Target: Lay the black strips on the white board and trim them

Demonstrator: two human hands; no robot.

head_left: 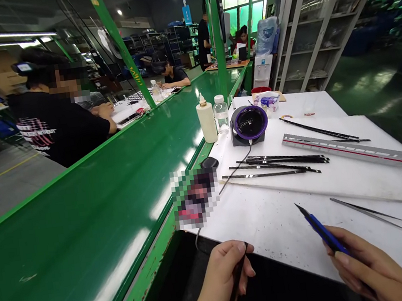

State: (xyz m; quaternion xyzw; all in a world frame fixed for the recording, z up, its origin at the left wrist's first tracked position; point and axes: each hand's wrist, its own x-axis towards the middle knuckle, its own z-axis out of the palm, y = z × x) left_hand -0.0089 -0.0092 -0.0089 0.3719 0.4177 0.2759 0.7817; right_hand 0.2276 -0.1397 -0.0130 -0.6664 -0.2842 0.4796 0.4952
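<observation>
My left hand (pixel 221 275) is closed at the table's front edge, thumb and fingers pinching a thin dark strip (pixel 235 285) that runs down toward my lap. In my right hand (pixel 368 261) is a blue craft knife (pixel 323 230), its dark pointed blade aimed up and to the left, apart from the strip. Beyond the hands, several glossy black strips (pixel 279 161) lie in a loose bunch on a white foam sheet (pixel 337 185). Metal tweezers (pixel 370 213) rest to the right, above my right hand.
A long grey channel-shaped piece (pixel 343 148) and more black strips (pixel 319 127) lie farther back. Behind stand a purple-rimmed fan (pixel 251 122) with a cable, a cream squeeze bottle (pixel 207 123) and a clear bottle (pixel 221 116). A green conveyor (pixel 116 180) runs left; a co-worker (pixel 57 114) sits across it.
</observation>
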